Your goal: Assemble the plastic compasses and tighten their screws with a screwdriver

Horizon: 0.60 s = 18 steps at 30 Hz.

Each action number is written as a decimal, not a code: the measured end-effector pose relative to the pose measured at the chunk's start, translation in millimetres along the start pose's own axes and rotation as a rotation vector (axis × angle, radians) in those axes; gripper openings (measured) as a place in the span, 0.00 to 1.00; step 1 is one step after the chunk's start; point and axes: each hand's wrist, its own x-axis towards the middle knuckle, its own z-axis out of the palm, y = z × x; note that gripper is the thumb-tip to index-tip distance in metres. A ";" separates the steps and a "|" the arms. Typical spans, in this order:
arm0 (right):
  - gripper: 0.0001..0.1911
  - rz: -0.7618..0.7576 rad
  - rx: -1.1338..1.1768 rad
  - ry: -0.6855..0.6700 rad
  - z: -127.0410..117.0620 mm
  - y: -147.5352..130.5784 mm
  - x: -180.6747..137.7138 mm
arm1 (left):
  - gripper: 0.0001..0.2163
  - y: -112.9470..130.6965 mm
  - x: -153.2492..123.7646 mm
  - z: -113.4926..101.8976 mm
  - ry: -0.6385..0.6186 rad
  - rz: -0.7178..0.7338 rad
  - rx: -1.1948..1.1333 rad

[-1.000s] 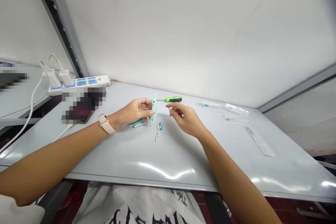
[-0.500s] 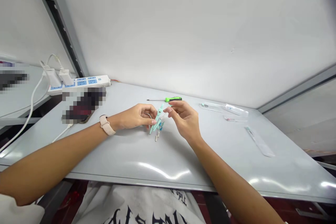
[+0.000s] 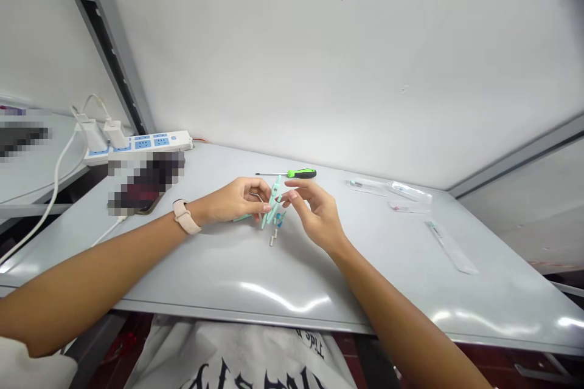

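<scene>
A mint-green drawing compass (image 3: 275,194) is held up over the table, its two legs pointing down and slightly apart. My left hand (image 3: 249,199) grips it between thumb and fingers. Close against its right side is my right hand (image 3: 314,209), with thumb and fingertips pinched together at the compass leg; whatever is between them is too small to make out. Below the compass lie small blue and white pieces (image 3: 272,238). Part of another mint-green piece (image 3: 241,217) shows under my left hand.
Behind my hands lies a green and black screwdriver (image 3: 301,174). Several clear plastic sleeves (image 3: 451,248) with small items are on the right. At left are a phone (image 3: 146,185) on a cable and a white power strip (image 3: 168,141) with chargers. A wall rises behind the table.
The compass has come down slightly and looks more upright. My right fingertips have moved a little left and down against it. The mint-green piece under my left hand now shows.
</scene>
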 end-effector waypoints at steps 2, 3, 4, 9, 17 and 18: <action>0.12 -0.010 -0.028 -0.011 -0.5 0.1 0.8 | 0.15 -0.1 0.1 0.4 0.001 -0.004 -0.006; 0.11 -0.016 -0.046 -0.020 -0.4 -0.1 1.1 | 0.15 0.0 0.1 0.5 0.004 -0.004 -0.009; 0.11 -0.023 -0.062 -0.030 -0.3 -0.3 1.3 | 0.15 0.1 0.0 0.6 0.005 -0.004 -0.012; 0.08 -0.051 -0.087 -0.059 0.6 -1.7 1.5 | 0.15 0.3 -0.9 -0.3 0.003 -0.011 0.009; 0.07 -0.037 -0.085 -0.079 0.9 -1.2 1.3 | 0.14 0.4 -1.9 1.0 0.027 -0.009 0.052; 0.07 -0.039 -0.084 -0.081 1.0 -1.1 1.3 | 0.14 0.3 -2.0 1.3 0.028 -0.007 0.055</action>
